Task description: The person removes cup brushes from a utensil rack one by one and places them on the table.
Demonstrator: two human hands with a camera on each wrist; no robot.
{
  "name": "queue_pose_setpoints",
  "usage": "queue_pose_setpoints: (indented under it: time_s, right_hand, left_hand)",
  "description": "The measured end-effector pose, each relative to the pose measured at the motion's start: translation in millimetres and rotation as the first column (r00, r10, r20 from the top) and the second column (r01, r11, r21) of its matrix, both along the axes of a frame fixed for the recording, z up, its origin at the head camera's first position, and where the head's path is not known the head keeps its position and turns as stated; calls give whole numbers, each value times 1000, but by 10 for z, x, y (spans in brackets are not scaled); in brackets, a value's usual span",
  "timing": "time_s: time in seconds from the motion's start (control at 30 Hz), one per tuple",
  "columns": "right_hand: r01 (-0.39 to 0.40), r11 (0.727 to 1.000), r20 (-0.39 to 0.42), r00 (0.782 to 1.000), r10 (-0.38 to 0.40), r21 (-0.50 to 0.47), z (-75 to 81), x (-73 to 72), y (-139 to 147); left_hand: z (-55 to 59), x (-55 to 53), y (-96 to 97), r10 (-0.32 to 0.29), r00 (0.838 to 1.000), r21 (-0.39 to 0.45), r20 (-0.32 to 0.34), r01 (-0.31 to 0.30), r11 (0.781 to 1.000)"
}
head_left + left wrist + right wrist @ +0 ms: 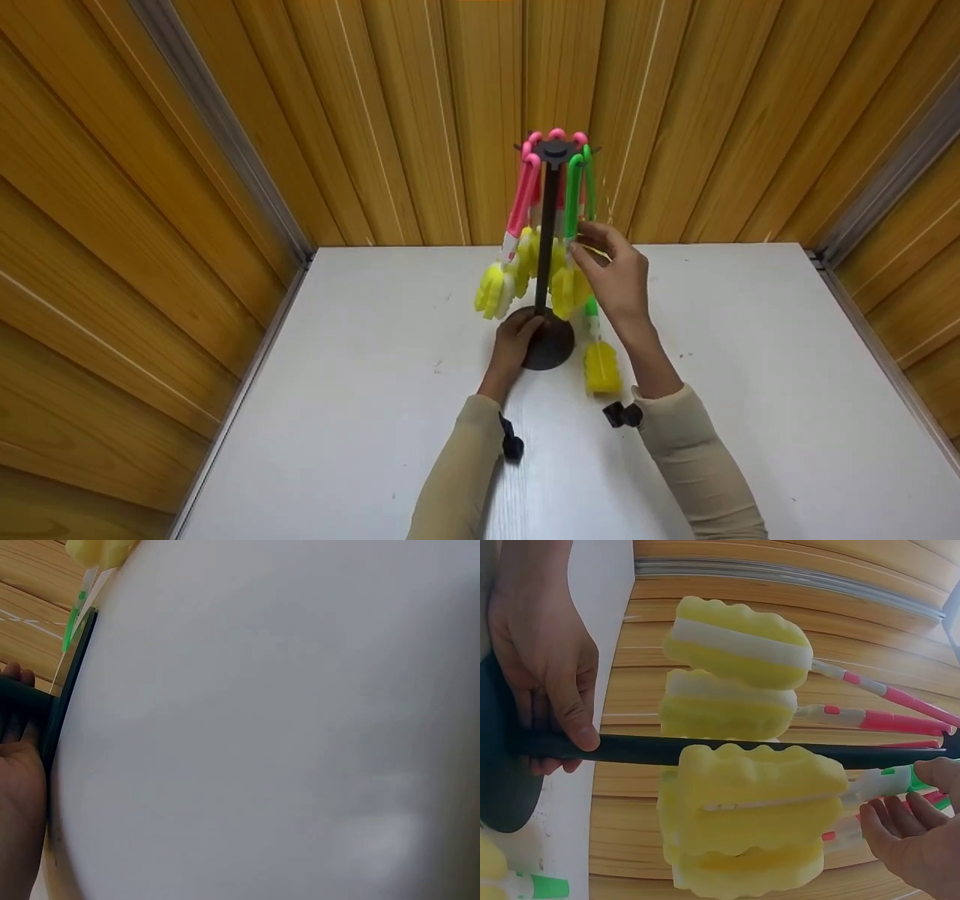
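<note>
A black stand (547, 225) rises from a round base (553, 349) on the table. My left hand (514, 341) grips its pole just above the base, with the thumb on the pole in the right wrist view. Sponge bottle brushes with yellow-and-white heads hang from the top hooks, several with pink handles (523, 199) and others with green ones. My right hand (619, 274) pinches a hanging green-handled bottle brush (765, 799) near its white neck, where the handle meets it. Behind that brush, other sponge heads are partly hidden.
Another green-handled bottle brush (602, 369) lies on the white table (360, 420), right of the base and beside my right forearm. Wood-patterned panels (420, 120) with metal edge rails (217, 120) enclose the table at the back and sides.
</note>
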State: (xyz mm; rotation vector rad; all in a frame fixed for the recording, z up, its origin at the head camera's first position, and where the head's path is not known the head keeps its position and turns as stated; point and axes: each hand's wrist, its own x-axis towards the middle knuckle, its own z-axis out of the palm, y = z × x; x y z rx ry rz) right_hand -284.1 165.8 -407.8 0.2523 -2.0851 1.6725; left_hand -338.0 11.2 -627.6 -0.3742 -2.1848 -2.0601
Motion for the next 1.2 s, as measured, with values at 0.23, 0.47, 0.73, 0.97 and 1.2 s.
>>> queue_pose_setpoints:
  time_s: [0.23,0.47,0.73,0.97,1.2]
  right_hand:
    - [23,1000,34,999,-24,15,40,-59,-50]
    - [55,997,-9,998,-55,49,23,-79,-77]
    - [100,991,-59,994,-95,89,21,-85,-92]
    - [63,997,3,998,-64,49,50,-80,-73]
    - [25,999,85,996,-23,-29,72,-93,-29]
  left_hand:
    - [-51,-40,-21,-13,1000,-4,24,13,1000]
    - [-23,-17,-20,-2,1000,-16,21,2,1000]
    - [158,107,-4,6,1000,20,27,-6,1000]
    - [-50,-9,-13,29,1000,-38,10,-28,999]
    - [-32,2,-29,8,999,-43,43,-6,999]
